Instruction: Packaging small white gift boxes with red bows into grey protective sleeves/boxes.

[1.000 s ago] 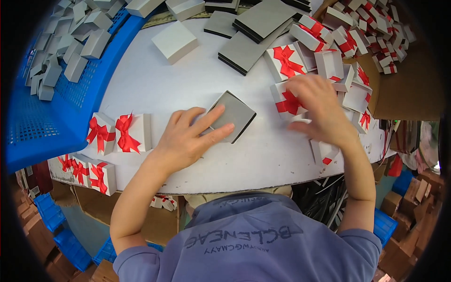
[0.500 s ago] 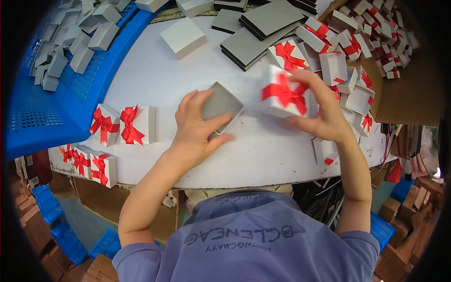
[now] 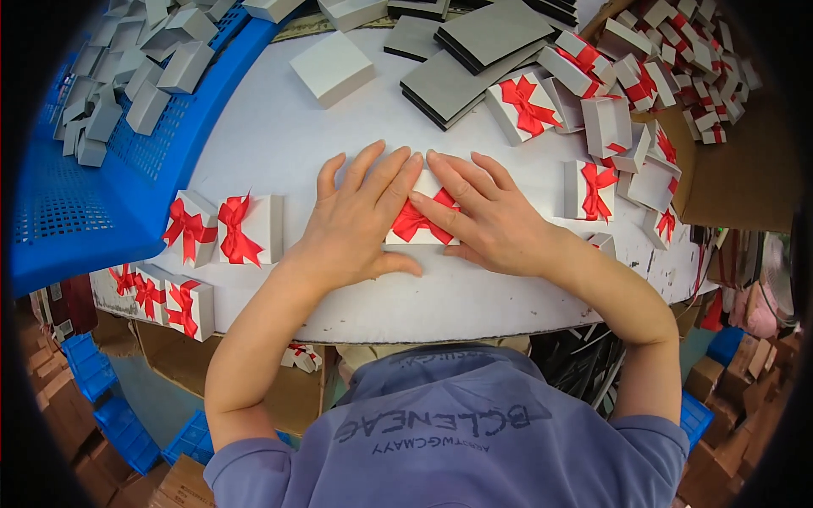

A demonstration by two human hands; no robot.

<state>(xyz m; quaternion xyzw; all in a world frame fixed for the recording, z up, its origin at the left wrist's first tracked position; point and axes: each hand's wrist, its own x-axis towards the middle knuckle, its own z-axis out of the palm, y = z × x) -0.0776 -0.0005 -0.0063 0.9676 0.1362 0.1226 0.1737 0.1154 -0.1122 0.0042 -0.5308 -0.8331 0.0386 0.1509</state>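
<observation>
A small white gift box with a red ribbon bow (image 3: 417, 223) lies on the white table (image 3: 279, 135), right in front of me. My left hand (image 3: 360, 216) lies flat over its left side, fingers spread. My right hand (image 3: 483, 212) covers its right side, fingers pointing left across the lid. Both hands press down on the box together, and most of it is hidden under them. Only the bow and a strip of white lid show between the fingers.
Finished bow boxes (image 3: 224, 227) stand at the left, more (image 3: 165, 296) at the table's near edge. A blue crate (image 3: 76, 186) with grey box bases sits left. Grey pads (image 3: 474, 51) lie at the back, and a pile of bow lids (image 3: 644, 76) at the right.
My right hand brought a bow-topped lid from the right pile over the grey-lined base held by my left hand. Both hands now press the closed box flat on the table.
</observation>
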